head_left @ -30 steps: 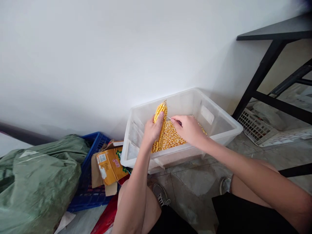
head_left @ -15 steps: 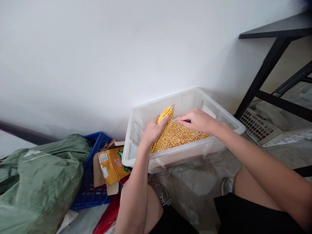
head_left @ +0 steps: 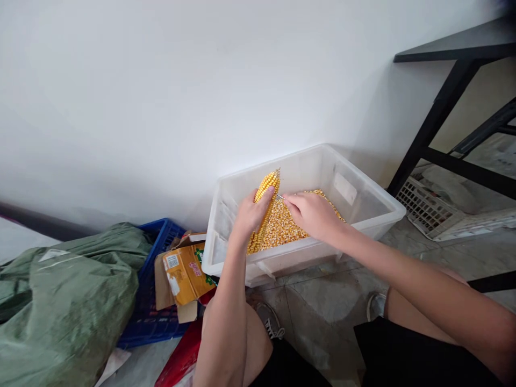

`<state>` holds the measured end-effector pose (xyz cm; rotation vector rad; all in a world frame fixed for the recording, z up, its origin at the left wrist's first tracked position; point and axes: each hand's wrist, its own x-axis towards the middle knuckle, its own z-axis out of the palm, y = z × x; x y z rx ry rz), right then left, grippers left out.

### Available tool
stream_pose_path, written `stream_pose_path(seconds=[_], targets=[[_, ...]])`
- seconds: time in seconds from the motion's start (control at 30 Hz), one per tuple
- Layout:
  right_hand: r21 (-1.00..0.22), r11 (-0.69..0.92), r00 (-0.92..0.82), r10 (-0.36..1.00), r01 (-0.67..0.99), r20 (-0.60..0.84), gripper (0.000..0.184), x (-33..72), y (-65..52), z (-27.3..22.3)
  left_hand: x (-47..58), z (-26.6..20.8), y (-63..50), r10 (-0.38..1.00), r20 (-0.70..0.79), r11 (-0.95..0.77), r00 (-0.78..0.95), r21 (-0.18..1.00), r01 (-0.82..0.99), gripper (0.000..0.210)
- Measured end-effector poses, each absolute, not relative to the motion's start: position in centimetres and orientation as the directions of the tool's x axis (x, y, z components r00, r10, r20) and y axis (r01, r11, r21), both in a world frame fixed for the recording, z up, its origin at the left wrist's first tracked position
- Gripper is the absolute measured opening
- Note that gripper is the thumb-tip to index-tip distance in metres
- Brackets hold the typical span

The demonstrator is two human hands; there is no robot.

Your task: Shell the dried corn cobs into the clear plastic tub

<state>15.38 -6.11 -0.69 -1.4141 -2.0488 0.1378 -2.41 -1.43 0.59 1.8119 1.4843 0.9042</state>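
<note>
My left hand (head_left: 249, 216) is closed around a yellow ear of corn (head_left: 266, 186), its tip pointing up and slightly right. My right hand (head_left: 313, 214) grips a screwdriver (head_left: 280, 196); only its thin metal shaft shows, reaching toward the right side of the cob, and the handle is hidden in the fingers. Whether the shaft's end touches the kernels I cannot tell. Beneath both hands, loose corn kernels (head_left: 282, 226) lie heaped in a translucent white plastic bin (head_left: 368, 217).
Left of the bin sit a torn yellow carton (head_left: 187, 274), a blue crate (head_left: 149, 322) and a green sack (head_left: 76, 290). A black-framed table (head_left: 427, 126) stands at right above a white basket (head_left: 431, 207). Behind the bin rises a white wall (head_left: 201, 86).
The cob and my left hand have shifted slightly left. My right hand has moved left and down and turned, so the screwdriver's dark handle no longer shows.
</note>
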Motion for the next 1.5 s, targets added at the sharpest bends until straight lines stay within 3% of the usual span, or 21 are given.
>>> stream_pose_path(seconds=[0.17, 0.43, 0.6, 0.83, 1.0, 1.13, 1.27, 1.37, 1.5], targets=[[-0.301, 0.584, -0.437, 0.788, 0.754, 0.434, 0.037, 17.4, -5.1, -0.2, -3.1, 0.8, -1.7, 0.978, 0.053, -0.157, 0.201, 0.823, 0.547, 0.056], [-0.380, 0.663, -0.539, 0.747, 0.645, 0.390, 0.031, 19.2, -3.5, -1.0, -3.5, 0.3, -1.6, 0.950, 0.062, -0.266, 0.305, 0.673, 0.691, 0.055], [-0.425, 0.600, -0.474, 0.798, 0.678, 0.372, 0.031, 19.5, -3.4, -0.8, -3.5, 0.1, -1.7, 0.970, 0.110, -0.237, 0.219, 0.649, 0.723, 0.055], [-0.632, 0.473, -0.329, 0.881, 0.614, 0.339, 0.029, 18.9, -3.9, -0.6, -3.3, 0.1, -1.5, 0.982, 0.120, -0.188, 0.148, 0.734, 0.653, 0.057], [-0.901, 0.279, -0.058, 0.959, 0.332, 0.276, 0.035, 17.4, -3.5, -0.4, -2.6, -0.2, -1.2, 0.972, 0.122, -0.205, 0.202, 0.859, 0.469, 0.062], [-0.993, 0.113, 0.016, 0.993, 0.046, 0.114, 0.037, 15.6, -3.4, -0.2, -1.7, -0.3, -1.3, 0.956, 0.156, -0.246, 0.249, 0.887, 0.390, 0.062], [-0.965, -0.074, -0.114, 0.992, -0.251, -0.046, 0.039, 14.2, -3.5, 0.0, -0.9, -0.2, -1.3, 0.957, 0.193, -0.244, 0.216, 0.939, 0.243, 0.063], [-0.918, -0.086, -0.214, 0.977, -0.387, -0.002, 0.038, 13.6, -3.5, 0.0, -0.5, -0.2, -1.2, 0.965, 0.176, -0.211, 0.194, 0.961, 0.179, 0.063], [-0.895, -0.045, -0.183, 0.982, -0.444, 0.042, 0.038, 13.1, -3.4, 0.1, 0.1, 0.0, -1.0, 0.973, 0.176, -0.199, 0.147, 0.968, 0.154, 0.065]])
